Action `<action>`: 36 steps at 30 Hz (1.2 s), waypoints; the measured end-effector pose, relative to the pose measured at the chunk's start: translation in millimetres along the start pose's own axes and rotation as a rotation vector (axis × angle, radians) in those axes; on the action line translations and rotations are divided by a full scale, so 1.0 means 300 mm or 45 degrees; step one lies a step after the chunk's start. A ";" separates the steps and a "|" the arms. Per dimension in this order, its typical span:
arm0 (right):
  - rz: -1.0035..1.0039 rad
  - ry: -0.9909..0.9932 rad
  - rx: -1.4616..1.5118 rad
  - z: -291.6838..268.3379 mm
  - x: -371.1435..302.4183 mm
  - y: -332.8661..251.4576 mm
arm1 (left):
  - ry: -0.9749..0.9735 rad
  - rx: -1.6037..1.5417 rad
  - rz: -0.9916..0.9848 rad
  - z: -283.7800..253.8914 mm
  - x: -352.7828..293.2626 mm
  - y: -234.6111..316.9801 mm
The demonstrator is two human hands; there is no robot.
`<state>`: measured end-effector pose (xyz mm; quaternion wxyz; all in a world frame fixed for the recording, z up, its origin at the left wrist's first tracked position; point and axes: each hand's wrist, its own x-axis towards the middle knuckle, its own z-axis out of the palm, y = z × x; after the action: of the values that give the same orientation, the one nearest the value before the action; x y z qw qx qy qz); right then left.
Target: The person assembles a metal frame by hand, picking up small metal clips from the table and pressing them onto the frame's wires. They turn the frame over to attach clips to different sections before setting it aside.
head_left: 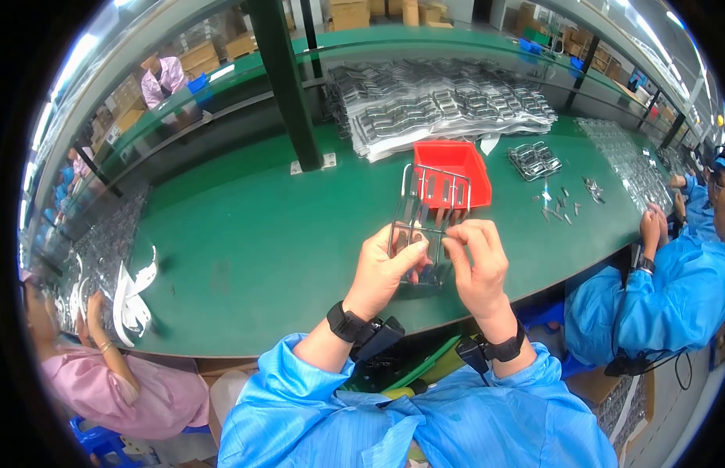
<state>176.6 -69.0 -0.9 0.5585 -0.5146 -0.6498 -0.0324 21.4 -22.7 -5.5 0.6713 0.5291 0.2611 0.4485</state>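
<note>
My left hand is closed round the lower left side of a dark metal wire rack, its thumb across the lower wires. The rack has thin rods and several flat slats, and is held tilted above the green table. My right hand pinches at the rack's right edge; its fingertips meet a rod there, and whether a small part sits between them I cannot make out. Just beyond the rack stands a red plastic bin, partly hidden behind it.
Stacked wire racks lie on white sheets at the back. A smaller rack pile and small dark pieces lie right of the bin. A green post rises left. Co-workers sit at both sides, with white strips near the left one.
</note>
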 end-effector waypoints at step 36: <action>-0.053 -0.428 0.128 -0.013 0.028 -0.033 | 0.114 -0.177 -0.100 -0.009 0.013 -0.028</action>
<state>173.5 -70.8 12.2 0.4662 -0.4704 -0.7455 0.0750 23.7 -18.1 -13.7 0.7112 0.4500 0.2796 0.4621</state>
